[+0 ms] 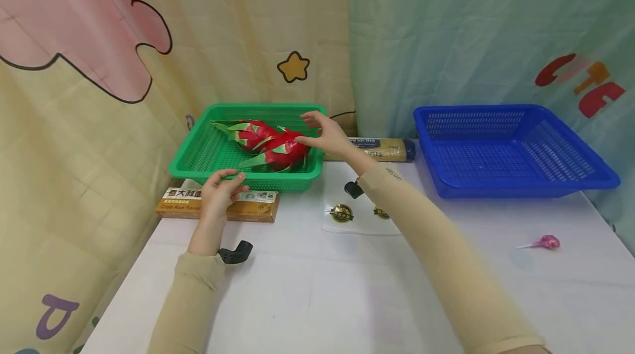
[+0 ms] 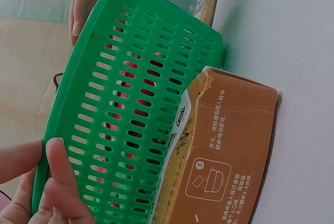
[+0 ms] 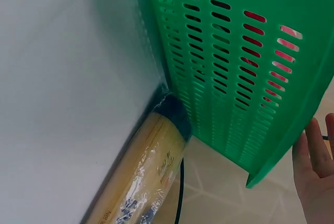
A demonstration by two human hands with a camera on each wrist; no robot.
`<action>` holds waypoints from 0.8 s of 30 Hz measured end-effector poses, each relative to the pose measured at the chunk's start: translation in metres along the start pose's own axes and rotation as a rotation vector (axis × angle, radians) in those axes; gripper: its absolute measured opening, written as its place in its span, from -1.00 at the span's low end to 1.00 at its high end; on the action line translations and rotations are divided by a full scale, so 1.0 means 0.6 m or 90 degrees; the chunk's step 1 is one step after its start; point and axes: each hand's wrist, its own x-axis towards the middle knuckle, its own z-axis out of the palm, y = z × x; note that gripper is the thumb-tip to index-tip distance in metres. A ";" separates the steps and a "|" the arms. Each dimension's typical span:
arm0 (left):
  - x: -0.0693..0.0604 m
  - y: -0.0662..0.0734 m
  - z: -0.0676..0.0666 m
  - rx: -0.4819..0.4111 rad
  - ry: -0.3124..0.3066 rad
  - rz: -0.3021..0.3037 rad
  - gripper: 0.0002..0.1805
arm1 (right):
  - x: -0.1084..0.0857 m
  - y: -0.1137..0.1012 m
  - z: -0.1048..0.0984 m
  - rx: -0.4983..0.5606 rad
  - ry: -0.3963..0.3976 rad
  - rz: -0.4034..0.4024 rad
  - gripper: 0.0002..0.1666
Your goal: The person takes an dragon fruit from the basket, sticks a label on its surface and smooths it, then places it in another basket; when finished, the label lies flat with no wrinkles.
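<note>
Two red dragon fruits (image 1: 288,153) with green scales lie in a green plastic basket (image 1: 270,180). My left hand (image 1: 218,191) is at the basket's front left rim. In the left wrist view its fingers (image 2: 60,164) lie on both sides of the rim (image 2: 49,125), pinching it. Over the right rim is my right hand (image 1: 329,136), thumb and fingers spread, the thumb close to the nearer dragon fruit. The right wrist view shows the fingers (image 3: 315,145) fairly straight beside the rim's outer edge. Through the slots, red fruit is partly visible.
An orange-brown crab roe noodle box (image 1: 248,210) lies before the green basket. A noodle pack (image 1: 387,150) is beside it, touching its base. A clear printed bag (image 1: 357,221) lies mid-table. At right are a blue basket (image 1: 496,186) and a pink lollipop (image 1: 548,241). Curtains hang behind.
</note>
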 end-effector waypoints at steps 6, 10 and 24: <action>0.001 0.003 0.001 -0.013 -0.015 -0.015 -0.74 | 0.020 0.015 0.019 0.044 -0.016 0.016 -0.17; 0.000 0.005 0.000 -0.005 -0.011 -0.011 -0.74 | 0.034 0.014 0.027 0.037 -0.039 0.018 -0.11; 0.000 0.004 0.000 0.006 -0.015 0.002 -0.74 | 0.063 0.020 0.046 -0.130 -0.118 0.036 0.11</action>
